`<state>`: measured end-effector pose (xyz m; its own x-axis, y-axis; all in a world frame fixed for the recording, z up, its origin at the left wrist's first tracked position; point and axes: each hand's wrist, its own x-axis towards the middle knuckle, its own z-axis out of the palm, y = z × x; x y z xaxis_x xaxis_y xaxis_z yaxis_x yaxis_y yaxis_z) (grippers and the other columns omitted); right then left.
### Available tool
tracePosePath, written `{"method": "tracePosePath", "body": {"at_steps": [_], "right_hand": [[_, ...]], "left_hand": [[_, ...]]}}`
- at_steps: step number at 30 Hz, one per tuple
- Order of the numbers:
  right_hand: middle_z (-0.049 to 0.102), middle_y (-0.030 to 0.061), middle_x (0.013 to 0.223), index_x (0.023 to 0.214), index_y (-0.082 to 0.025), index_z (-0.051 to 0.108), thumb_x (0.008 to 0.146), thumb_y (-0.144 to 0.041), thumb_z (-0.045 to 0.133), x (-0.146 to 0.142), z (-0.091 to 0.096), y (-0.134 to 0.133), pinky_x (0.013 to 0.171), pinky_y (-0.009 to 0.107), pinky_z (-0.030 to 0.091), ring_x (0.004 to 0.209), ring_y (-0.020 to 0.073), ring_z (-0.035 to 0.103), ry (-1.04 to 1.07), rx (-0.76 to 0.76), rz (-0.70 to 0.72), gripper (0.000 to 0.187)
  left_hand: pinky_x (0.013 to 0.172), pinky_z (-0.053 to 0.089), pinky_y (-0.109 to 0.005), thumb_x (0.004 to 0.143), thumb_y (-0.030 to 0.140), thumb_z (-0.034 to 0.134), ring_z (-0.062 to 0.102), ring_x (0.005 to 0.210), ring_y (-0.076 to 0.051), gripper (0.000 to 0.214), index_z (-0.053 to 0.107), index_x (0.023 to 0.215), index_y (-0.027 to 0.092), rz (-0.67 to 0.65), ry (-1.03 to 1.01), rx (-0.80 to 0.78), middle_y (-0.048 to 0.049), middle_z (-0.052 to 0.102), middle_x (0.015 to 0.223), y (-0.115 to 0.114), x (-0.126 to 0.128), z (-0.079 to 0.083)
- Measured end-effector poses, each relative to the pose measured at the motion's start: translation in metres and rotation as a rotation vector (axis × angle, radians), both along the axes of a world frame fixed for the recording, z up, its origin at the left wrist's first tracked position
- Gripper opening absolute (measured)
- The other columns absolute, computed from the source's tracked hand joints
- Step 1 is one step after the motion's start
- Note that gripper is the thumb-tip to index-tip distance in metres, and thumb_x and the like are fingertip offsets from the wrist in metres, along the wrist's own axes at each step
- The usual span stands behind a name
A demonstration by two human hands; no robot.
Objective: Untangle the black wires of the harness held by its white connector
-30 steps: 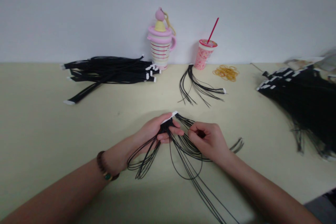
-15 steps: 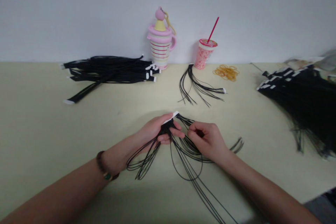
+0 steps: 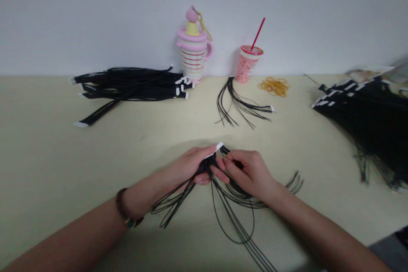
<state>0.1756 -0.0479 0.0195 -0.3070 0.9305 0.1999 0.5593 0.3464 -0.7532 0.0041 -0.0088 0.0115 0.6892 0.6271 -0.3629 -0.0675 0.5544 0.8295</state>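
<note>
My left hand [image 3: 199, 165] is closed round the head of a black wire harness [image 3: 234, 210], just below its white connector [image 3: 219, 146]. Thumb on top, fingers underneath. Loose black wires fan out beneath, some looped to the left, others running down past the lower picture edge. Close by on the right, my right hand [image 3: 250, 172] pinches with thumb and index finger at the wires beside the connector. Which wire lies in that pinch is too small to make out.
Bundled black harnesses [image 3: 127, 85] lie back left, beside a striped pink-lidded cup [image 3: 193, 57]. A small wire bunch [image 3: 234, 93] lies before a pink tumbler with a straw [image 3: 247, 66]. Rubber bands [image 3: 274, 86] sit to its right. A large harness pile [image 3: 372, 123] covers the right side.
Both hands and the harness have shifted slightly; the connector sits a little lower and further right. My right hand's fingertips have come closer to the connector and my left hand.
</note>
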Motion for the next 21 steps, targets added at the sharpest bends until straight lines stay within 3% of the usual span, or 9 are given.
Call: {"method": "tracePosePath", "body": {"at_steps": [11,15,21], "right_hand": [[0.048,-0.0046,0.055,0.064,-0.015,0.053,0.084,-0.012,0.046,-0.002,0.001,-0.001,0.049,0.018,0.029,0.049,0.0040,0.039,0.014,-0.014,0.039,0.021],[0.048,-0.0034,0.053,0.064,-0.013,0.056,0.085,-0.020,0.049,-0.001,0.000,0.002,0.046,0.019,0.028,0.048,0.0048,0.037,0.073,-0.115,-0.015,0.023],[0.040,-0.0059,0.048,0.088,-0.012,0.063,0.082,-0.034,0.057,0.027,0.008,0.023,0.040,0.018,0.023,0.041,0.0044,0.033,0.605,-0.363,-0.271,0.024]], "left_hand": [[0.035,0.022,-0.018,0.089,0.046,0.038,0.033,0.034,-0.004,0.051,0.065,0.065,0.010,-0.067,0.097,0.176,-0.0097,0.067,0.059,-0.005,-0.001,0.007],[0.037,0.023,-0.018,0.088,0.048,0.040,0.033,0.036,-0.005,0.049,0.063,0.068,0.011,-0.017,0.104,0.161,-0.0049,0.062,0.052,-0.005,0.001,0.004],[0.039,0.025,-0.018,0.087,0.050,0.041,0.035,0.037,-0.004,0.045,0.061,0.080,0.011,0.221,0.117,0.118,-0.0096,0.069,0.071,-0.002,0.004,0.004]]}}
